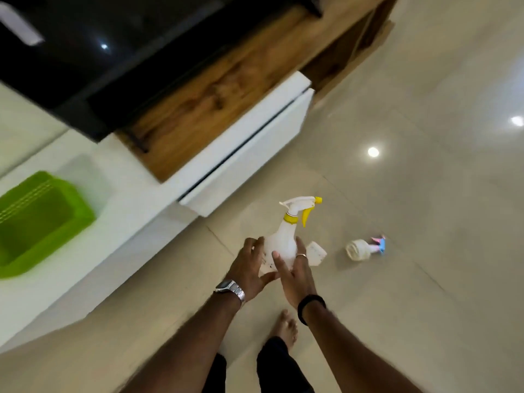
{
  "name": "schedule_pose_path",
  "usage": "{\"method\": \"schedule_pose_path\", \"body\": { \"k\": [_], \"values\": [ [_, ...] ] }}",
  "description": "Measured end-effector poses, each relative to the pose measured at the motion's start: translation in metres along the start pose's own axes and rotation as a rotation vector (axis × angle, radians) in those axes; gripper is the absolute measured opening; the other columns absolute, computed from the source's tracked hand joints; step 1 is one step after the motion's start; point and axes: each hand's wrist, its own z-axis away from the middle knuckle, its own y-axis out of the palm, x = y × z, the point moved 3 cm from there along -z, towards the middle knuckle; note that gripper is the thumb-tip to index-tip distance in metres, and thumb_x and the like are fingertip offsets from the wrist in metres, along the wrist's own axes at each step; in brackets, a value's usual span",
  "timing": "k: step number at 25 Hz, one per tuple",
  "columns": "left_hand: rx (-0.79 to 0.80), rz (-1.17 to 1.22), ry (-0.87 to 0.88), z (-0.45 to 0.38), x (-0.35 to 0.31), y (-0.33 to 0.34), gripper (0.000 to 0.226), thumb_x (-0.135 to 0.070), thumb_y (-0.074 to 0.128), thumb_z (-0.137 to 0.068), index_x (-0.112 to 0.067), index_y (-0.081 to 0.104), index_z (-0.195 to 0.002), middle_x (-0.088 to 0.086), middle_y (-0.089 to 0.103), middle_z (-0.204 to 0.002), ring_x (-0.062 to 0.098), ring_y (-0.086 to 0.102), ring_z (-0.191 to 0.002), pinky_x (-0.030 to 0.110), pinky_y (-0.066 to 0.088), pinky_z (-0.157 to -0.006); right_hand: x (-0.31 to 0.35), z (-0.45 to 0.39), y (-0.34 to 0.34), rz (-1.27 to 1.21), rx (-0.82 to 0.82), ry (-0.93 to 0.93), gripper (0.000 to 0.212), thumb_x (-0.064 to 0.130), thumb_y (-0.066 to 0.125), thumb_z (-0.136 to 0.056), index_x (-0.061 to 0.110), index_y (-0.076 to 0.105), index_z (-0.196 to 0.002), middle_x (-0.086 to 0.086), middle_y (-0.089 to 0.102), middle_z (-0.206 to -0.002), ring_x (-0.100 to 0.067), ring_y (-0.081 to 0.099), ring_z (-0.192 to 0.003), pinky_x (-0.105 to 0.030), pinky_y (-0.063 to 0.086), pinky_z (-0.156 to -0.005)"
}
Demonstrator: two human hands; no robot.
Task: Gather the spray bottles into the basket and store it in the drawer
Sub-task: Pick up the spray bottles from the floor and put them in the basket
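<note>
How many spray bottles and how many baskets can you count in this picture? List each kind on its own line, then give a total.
Spray bottles: 3, the yellow-trigger bottle between the left hand and right hand, a bottle partly hidden behind it, and the blue-trigger bottle lying on the floor.
Baskets: 1, the green basket on the white cabinet top.
Total: 4
</note>
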Motion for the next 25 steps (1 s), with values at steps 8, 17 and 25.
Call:
{"method": "schedule_pose_path", "body": {
  "k": [8, 17, 25],
  "values": [
    [-0.367, 0.419, -0.308, 0.148, 0.174, -0.096, 0.089, -0.061, 0.073, -0.074, -0.030, 0.028, -0.143, -0.002, 0.058, -0.136, 0.018, 0.059, -0.120, 0.031, 0.052, -0.094, 0.078, 0.042, 0.208, 0.336, 0.387, -0.333, 0.079, 0.074, 0.058, -0.084, 0.047, 0.027, -0.151, 0.013, 0.052, -0.142, -0.007, 0.054, -0.127, -0.045, 0.051, -0.102],
    [-0.849, 0.173, -0.358, 0.221, 0.339, -0.274, 0.091, -0.058, 0.065, -0.083, -0.007, 0.036, -0.152, 0.011, 0.052, -0.148, 0.031, 0.051, -0.132, 0.042, 0.044, -0.100, 0.228, 0.050, 0.450, 0.412, 0.484, -0.645, 0.091, 0.069, 0.071, -0.075, 0.040, 0.029, -0.150, 0.009, 0.048, -0.149, -0.005, 0.049, -0.131, -0.030, 0.048, -0.101],
    [-0.748, -0.042, -0.487, 0.230, 0.444, -0.273, 0.085, -0.042, 0.062, -0.090, -0.007, 0.024, -0.158, 0.008, 0.057, -0.140, 0.025, 0.050, -0.134, 0.043, 0.030, -0.111, 0.239, 0.004, 0.579, 0.598, 0.523, -0.651, 0.098, 0.053, 0.080, -0.074, 0.021, 0.031, -0.153, -0.003, 0.046, -0.149, -0.020, 0.049, -0.132, -0.040, 0.048, -0.104]
  ]
}}
